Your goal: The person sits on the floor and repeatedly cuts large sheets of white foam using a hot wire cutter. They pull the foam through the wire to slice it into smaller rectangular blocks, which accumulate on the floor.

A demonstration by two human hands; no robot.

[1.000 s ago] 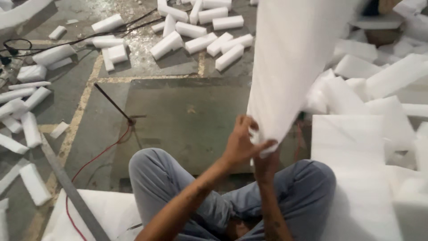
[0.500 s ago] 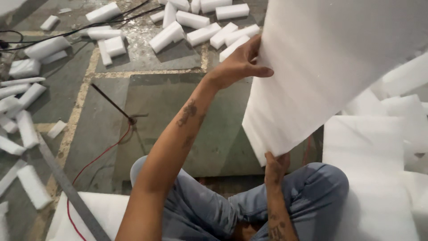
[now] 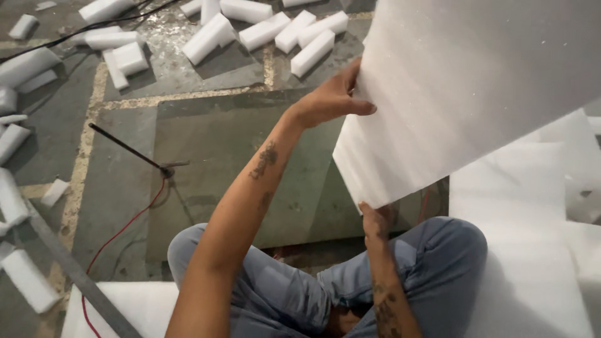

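A big white foam sheet (image 3: pixel 476 87) fills the upper right of the view, tilted and held off the floor in front of me. My left hand (image 3: pixel 332 100) grips its left edge, thumb on the near face and fingers behind. My right hand (image 3: pixel 375 219) holds the sheet's lower corner from beneath; its fingers are mostly hidden by the foam. I sit cross-legged in blue jeans (image 3: pixel 438 263) on the floor.
Several white foam blocks (image 3: pixel 263 31) lie scattered on the concrete floor at the top and left. A thin metal rod with a red wire (image 3: pixel 134 156) sits at the left. A grey metal bar (image 3: pixel 69 269) crosses the lower left. Flat foam sheets (image 3: pixel 532 269) are stacked at the right.
The foam sheet has swung up and grown larger in view. My left hand left the lower corner and moved up to the sheet's left edge. My right hand stays at the bottom corner.
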